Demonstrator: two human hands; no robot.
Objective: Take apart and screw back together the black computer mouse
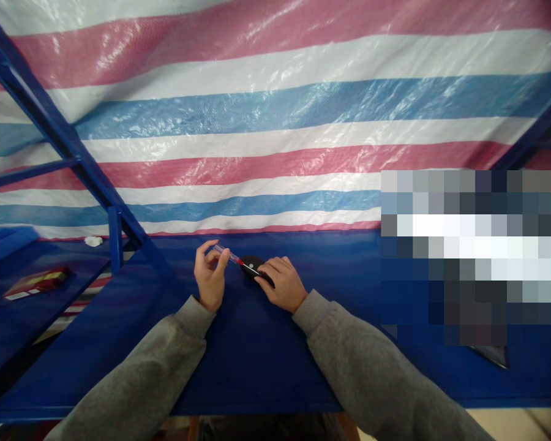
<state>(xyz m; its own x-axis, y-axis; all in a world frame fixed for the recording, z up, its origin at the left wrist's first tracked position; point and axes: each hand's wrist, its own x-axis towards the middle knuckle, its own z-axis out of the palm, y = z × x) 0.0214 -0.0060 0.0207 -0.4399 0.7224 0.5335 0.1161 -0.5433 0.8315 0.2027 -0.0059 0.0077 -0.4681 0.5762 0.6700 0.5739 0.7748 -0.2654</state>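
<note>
On the blue counter (257,355), a rounded black object (248,273) is gripped by the right hand (285,284). The left hand (210,277) pinches a clear-handled screwdriver (232,257), its shaft slanting over the object; whether the tip touches, I cannot tell. The step appears to be aiming the tip; the next move likely calls for firm bracing and fine alignment. Striped sheeting (257,168) hangs behind.
</note>
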